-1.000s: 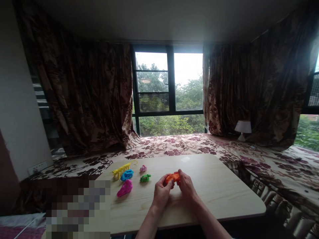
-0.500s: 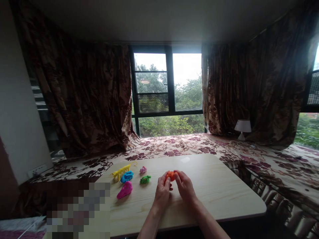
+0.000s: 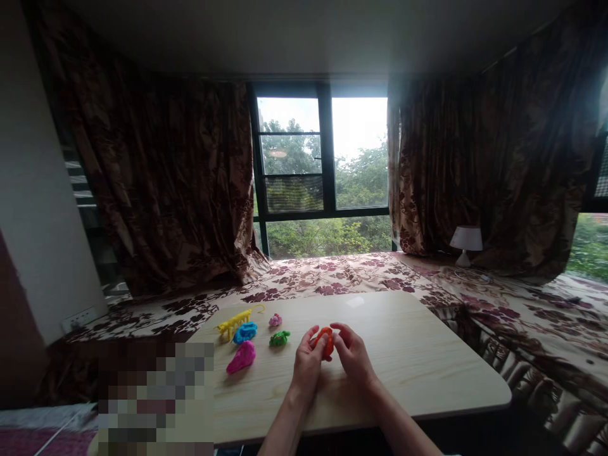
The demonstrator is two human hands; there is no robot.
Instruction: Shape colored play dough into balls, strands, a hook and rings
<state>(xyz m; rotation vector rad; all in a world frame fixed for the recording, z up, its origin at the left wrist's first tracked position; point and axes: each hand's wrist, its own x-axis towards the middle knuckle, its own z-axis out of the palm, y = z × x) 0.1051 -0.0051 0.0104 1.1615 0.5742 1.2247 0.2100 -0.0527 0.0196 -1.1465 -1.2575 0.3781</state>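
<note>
Orange lump (image 3: pixel 328 344) has turned upright, pinched by the left hand (image 3: pixel 308 365); whether the right hand (image 3: pixel 353 356) grips cannot be told.

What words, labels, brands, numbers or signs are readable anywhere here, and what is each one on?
None: no text is readable anywhere in view.
Pale patch on the table: no lettering can be made out.
Wall socket: too small and dark to read any marking.
Orange piece in the left hand: no lettering shows.
Lower left area: pixelated, so unreadable.
</note>
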